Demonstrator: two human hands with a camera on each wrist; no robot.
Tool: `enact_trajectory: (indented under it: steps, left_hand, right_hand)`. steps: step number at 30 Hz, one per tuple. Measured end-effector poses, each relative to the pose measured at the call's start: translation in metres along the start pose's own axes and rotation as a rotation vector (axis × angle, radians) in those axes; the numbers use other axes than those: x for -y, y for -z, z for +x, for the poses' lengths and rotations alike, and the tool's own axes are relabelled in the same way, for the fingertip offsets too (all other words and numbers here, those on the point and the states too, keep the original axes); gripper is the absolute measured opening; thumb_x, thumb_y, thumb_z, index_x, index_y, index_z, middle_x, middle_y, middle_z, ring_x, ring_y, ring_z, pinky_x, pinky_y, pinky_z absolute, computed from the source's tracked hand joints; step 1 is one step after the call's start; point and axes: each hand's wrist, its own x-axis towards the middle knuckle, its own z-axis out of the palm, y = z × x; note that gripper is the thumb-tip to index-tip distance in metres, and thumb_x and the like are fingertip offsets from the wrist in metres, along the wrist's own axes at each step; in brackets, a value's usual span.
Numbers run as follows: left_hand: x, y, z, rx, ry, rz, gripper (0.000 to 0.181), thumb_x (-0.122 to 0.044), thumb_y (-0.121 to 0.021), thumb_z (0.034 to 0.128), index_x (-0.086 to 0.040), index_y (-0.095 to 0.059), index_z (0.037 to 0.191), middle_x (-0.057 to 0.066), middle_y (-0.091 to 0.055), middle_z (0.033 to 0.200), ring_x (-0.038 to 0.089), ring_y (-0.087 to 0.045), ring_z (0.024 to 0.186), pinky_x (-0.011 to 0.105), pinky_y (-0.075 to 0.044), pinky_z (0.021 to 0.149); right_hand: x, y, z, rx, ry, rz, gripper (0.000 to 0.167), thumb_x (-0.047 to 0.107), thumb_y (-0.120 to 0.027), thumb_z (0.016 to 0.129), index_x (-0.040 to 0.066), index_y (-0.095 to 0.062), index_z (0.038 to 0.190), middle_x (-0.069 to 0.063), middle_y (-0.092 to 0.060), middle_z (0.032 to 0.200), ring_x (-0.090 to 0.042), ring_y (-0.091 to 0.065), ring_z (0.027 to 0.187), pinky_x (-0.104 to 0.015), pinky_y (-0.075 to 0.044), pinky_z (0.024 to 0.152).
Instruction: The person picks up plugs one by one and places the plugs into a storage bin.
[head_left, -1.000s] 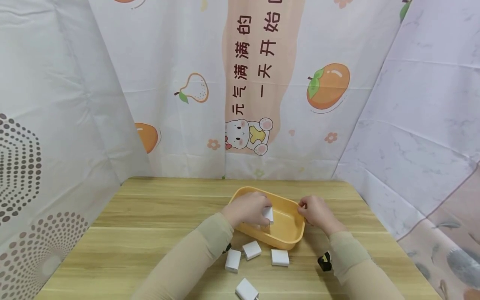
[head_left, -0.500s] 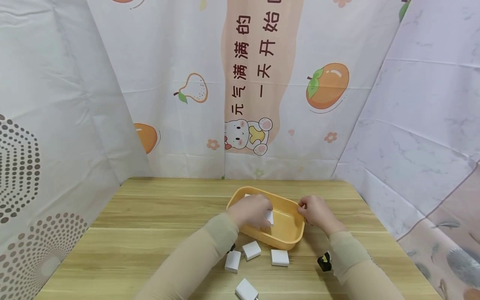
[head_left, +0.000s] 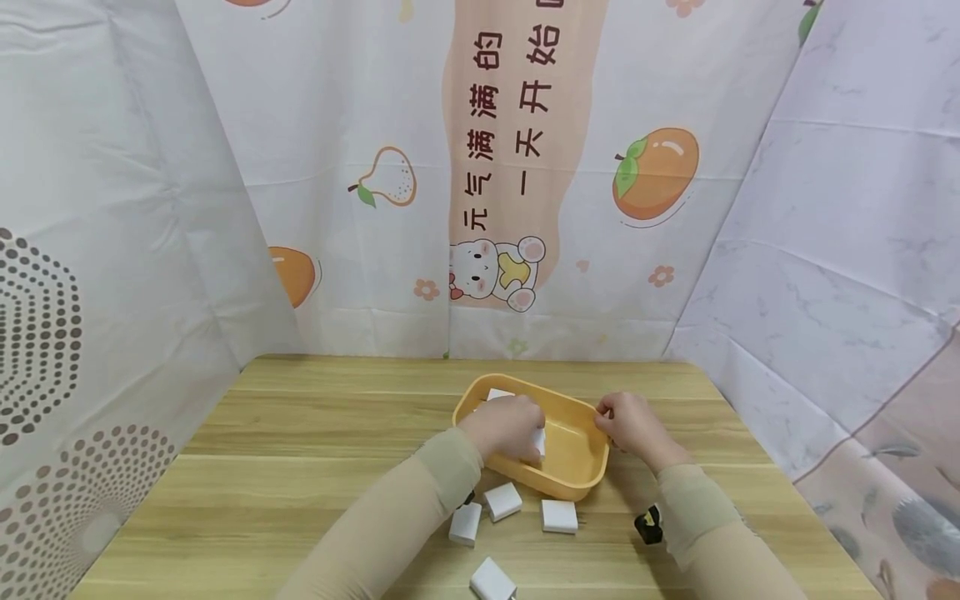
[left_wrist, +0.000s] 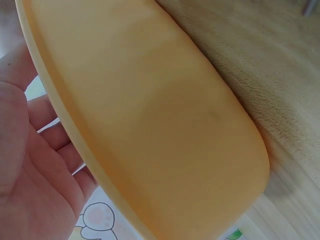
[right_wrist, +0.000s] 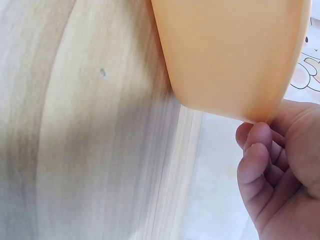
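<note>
A yellow plastic basket (head_left: 577, 454) stands on the table at an angle. My left hand (head_left: 512, 427) reaches over its near rim and holds a white charger (head_left: 540, 442) inside, mostly covered by the fingers. Another white charger (head_left: 500, 393) lies in the basket's far left end, partly hidden behind that hand. At the right end, my right hand (head_left: 628, 425) pinches the basket rim between thumb and fingers, as the right wrist view also shows. The left wrist view has the basket's outer wall (left_wrist: 165, 110) in front of my left hand's fingers.
Several white chargers lie on the wooden table (head_left: 315, 433) before the basket: one on the left (head_left: 466, 523), one beside it (head_left: 503, 501), one to the right (head_left: 559, 516) and one nearest me (head_left: 492, 579). A printed curtain (head_left: 360, 250) hangs behind the table.
My left hand has shifted slightly right and toward me inside the basket with the charger, uncovering the white charger at the far left end. My right hand stays on the rim.
</note>
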Motion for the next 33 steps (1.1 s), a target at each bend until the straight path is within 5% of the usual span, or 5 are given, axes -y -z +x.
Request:
enact_trajectory:
  steps: [20,33]
  left_hand:
    - [0.0046,-0.0024,-0.0012,0.019,0.0,-0.033,0.033,-0.023,-0.077,0.0813,-0.016,-0.075,0.114,-0.006,-0.068,0.111,0.008,-0.059,0.088,0.028,-0.052,0.073]
    - [0.002,0.0001,-0.0052,0.002,-0.029,-0.034,0.015,-0.021,-0.075,0.0802,-0.018,-0.072,0.094,-0.009,-0.056,0.082,0.011,-0.046,0.068,0.028,-0.038,0.055]
  right_hand:
    - [0.0022,0.0015,-0.002,0.005,-0.004,0.0,0.009,0.007,-0.066,0.095,0.004,-0.07,0.088,-0.002,-0.056,0.059,-0.015,-0.055,0.046,-0.03,-0.049,0.044]
    - [0.002,0.0015,-0.0019,0.005,0.005,-0.005,0.009,0.007,-0.066,0.095,0.004,-0.07,0.089,-0.003,-0.057,0.06,-0.014,-0.055,0.047,-0.03,-0.049,0.043]
